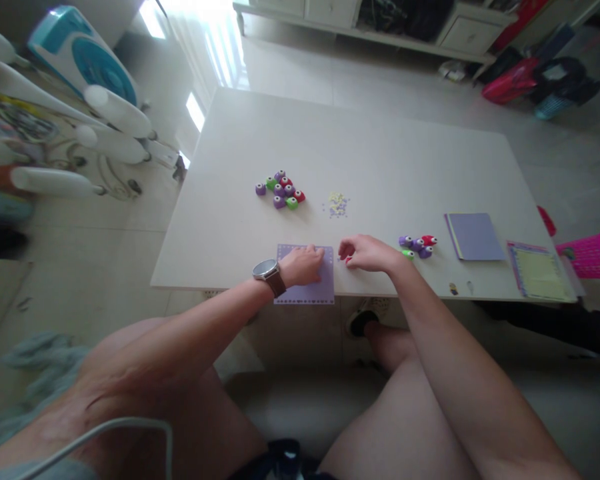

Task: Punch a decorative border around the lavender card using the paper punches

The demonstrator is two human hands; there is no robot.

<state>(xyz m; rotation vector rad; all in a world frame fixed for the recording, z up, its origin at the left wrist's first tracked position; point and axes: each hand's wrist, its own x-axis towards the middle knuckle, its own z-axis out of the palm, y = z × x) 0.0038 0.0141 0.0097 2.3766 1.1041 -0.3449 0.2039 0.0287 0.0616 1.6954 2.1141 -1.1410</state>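
A purple paper sheet [311, 293] with punched edges lies at the near edge of the white table [390, 160], hanging slightly over it. My left hand [304, 264], a watch on its wrist, presses flat on that sheet. My right hand [367, 253] is curled beside the sheet's right edge, closed on a small red paper punch [349, 260] that is mostly hidden by the fingers. Just right of that hand lies a small cluster of punches [418, 245] in purple, green and red.
A larger group of coloured punches [281, 190] and a scatter of paper bits [337, 205] lie mid-table. A purple paper stack [474, 236] and a yellow-green sheet [539, 272] sit at the right. A pink basket [591, 255] stands beyond the right edge, a fan [83, 57] at the left.
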